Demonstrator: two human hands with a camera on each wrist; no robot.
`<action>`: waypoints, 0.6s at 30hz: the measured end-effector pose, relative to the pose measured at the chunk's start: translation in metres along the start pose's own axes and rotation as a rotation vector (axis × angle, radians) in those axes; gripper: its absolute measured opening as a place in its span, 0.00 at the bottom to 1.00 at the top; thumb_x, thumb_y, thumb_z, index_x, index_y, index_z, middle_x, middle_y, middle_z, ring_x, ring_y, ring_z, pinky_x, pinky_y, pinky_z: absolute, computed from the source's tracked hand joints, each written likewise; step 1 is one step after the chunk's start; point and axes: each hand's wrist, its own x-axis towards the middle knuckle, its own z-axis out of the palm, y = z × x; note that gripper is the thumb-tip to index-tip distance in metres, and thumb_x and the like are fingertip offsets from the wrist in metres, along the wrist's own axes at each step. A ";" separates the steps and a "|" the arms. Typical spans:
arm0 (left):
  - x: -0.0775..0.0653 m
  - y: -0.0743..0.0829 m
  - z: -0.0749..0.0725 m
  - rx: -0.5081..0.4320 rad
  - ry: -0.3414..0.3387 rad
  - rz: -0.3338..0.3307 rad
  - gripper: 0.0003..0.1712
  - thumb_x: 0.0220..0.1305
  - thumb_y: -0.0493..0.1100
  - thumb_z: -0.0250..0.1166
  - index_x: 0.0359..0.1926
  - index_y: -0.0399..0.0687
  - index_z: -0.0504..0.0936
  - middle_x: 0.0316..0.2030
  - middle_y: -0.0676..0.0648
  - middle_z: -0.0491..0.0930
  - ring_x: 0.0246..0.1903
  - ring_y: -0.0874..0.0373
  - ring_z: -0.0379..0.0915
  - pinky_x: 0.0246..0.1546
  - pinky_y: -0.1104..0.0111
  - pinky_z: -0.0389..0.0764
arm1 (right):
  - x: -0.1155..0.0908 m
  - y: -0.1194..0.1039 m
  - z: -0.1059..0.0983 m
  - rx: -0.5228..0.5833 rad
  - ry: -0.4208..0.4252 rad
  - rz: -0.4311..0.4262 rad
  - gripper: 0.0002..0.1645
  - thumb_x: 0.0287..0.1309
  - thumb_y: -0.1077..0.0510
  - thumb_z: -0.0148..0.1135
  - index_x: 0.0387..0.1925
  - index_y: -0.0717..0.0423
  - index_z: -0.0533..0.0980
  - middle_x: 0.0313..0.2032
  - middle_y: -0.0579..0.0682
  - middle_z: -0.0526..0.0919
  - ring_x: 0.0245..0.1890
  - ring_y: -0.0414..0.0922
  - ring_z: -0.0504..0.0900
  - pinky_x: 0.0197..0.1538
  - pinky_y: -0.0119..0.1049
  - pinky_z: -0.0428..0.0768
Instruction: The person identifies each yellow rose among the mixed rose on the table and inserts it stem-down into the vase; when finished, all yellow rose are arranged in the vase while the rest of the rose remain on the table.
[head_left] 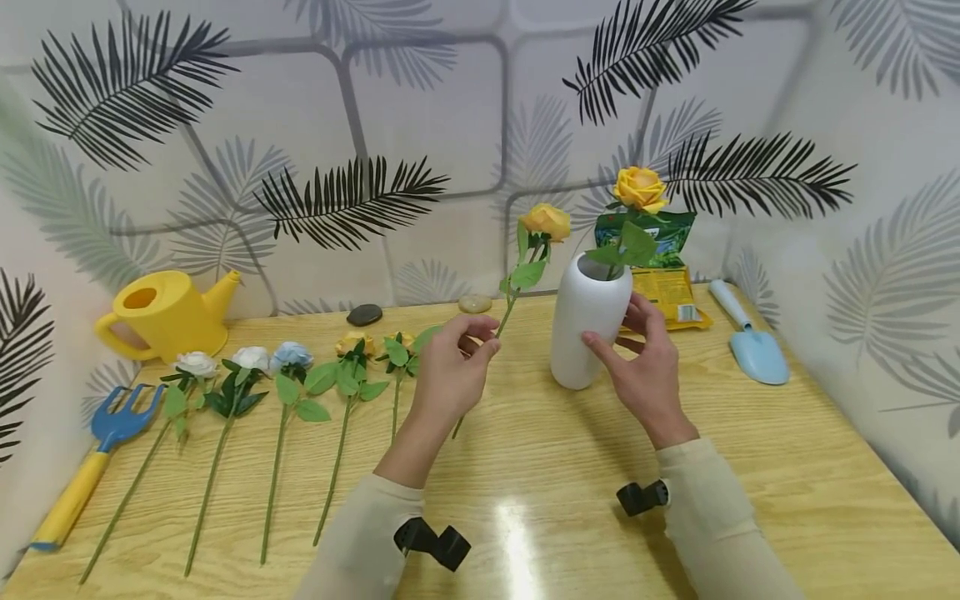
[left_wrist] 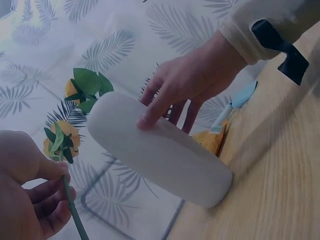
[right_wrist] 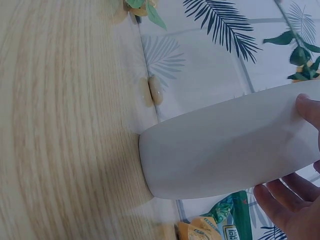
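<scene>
Upright on the table is a white vase [head_left: 587, 333], with one yellow rose [head_left: 640, 189] standing in its mouth. My right hand [head_left: 651, 375] holds the vase from the right side, thumb on the front and fingers round the far side. To the left of the vase, my left hand [head_left: 453, 367] pinches a second yellow rose [head_left: 546, 222] by its green stem, bloom up and stem slanting. That bloom is apart from the vase, near the height of its rim. The left wrist view shows the stem [left_wrist: 73, 207] between thumb and fingers.
Several artificial roses lie left on the wooden table [head_left: 570, 492]: white [head_left: 251, 358], blue [head_left: 291, 356] and yellow [head_left: 354, 343]. Around them are a yellow watering can [head_left: 172, 321], a blue fork [head_left: 120, 421] and stones [head_left: 364, 314]. Packets [head_left: 663, 287] and a light-blue trowel [head_left: 759, 357] are right.
</scene>
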 end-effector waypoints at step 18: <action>0.043 0.056 0.024 -0.275 0.113 0.325 0.13 0.64 0.28 0.65 0.50 0.33 0.83 0.38 0.36 0.81 0.33 0.47 0.78 0.35 0.76 0.76 | 0.001 0.001 -0.001 0.004 -0.003 0.001 0.46 0.59 0.54 0.73 0.73 0.55 0.60 0.64 0.60 0.74 0.62 0.56 0.76 0.60 0.55 0.79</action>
